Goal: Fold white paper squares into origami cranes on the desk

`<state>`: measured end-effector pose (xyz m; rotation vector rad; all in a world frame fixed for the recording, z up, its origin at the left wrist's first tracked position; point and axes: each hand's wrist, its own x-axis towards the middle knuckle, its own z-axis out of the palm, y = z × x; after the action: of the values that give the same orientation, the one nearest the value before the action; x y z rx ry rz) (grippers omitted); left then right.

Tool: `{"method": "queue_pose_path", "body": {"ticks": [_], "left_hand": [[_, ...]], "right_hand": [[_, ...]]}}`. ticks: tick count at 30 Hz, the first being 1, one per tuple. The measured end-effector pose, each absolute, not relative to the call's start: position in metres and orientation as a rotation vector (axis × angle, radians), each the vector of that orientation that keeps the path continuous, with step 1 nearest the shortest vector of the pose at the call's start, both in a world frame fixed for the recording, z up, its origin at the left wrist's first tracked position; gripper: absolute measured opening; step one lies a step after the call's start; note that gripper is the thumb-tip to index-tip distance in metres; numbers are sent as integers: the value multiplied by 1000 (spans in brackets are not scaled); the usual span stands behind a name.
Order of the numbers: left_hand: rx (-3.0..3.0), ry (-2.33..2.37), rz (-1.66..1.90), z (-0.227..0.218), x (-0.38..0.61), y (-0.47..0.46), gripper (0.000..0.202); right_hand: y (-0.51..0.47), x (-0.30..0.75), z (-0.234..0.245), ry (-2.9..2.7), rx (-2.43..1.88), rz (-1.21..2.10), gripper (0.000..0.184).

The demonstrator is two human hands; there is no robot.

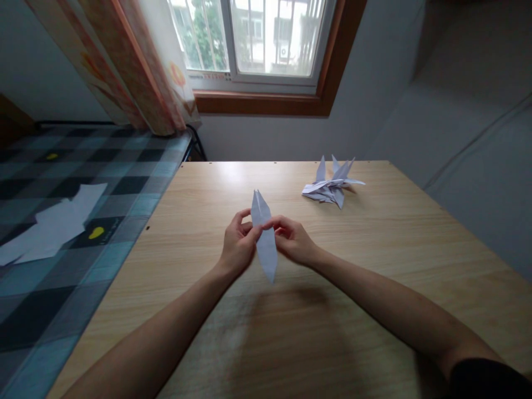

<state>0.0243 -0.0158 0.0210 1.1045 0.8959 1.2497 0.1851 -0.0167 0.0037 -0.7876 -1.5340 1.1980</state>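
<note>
A folded white sheet of paper (pixel 267 252) is held up over the table, long and narrow with pointed ends. Its far end is split into two tips, and its near end tapers to one point. My left hand (pixel 241 241) grips its left edge, thumb across the front. From the right side, my right hand (pixel 293 238) pinches it near the middle, and the fingers of both hands nearly meet there. The fingers behind the paper are partly hidden.
Several folded white paper pieces (pixel 328 188) lie in a pile at the table's far right. The wooden table (pixel 199 205) meets a bed with a checked cover (pixel 137 191) on the left, where loose white sheets (pixel 58 230) lie. A window (pixel 274 39) stands behind.
</note>
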Motion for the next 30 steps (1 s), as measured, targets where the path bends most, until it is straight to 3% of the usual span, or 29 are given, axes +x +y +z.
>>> {"method": "queue_pose_path", "body": {"ticks": [7,11,17,22,27,30], "left_hand": [[1124,905,1213,20,22,-16,33],[1208,885,1180,23,22,-18,22],[1394,919,1144,21,22,-17,34],[1405,987,1206,18,23,-15,24],[1294,989,1147,19,22,-16,30],[1316,989,1117,18,23,-15,30]], "right_hand": [[-16,186,6,-1498,-825,1166,14],[-16,186,6,-1447,-911,1115,23],[-14,185,4,-1329,-965,1054,34],[-14,184,6,-1257,-883,1136,49],[-13,186,8,-1278,-911,1201,33],[-13,186,9,-1281,-959,1205,32]]}}
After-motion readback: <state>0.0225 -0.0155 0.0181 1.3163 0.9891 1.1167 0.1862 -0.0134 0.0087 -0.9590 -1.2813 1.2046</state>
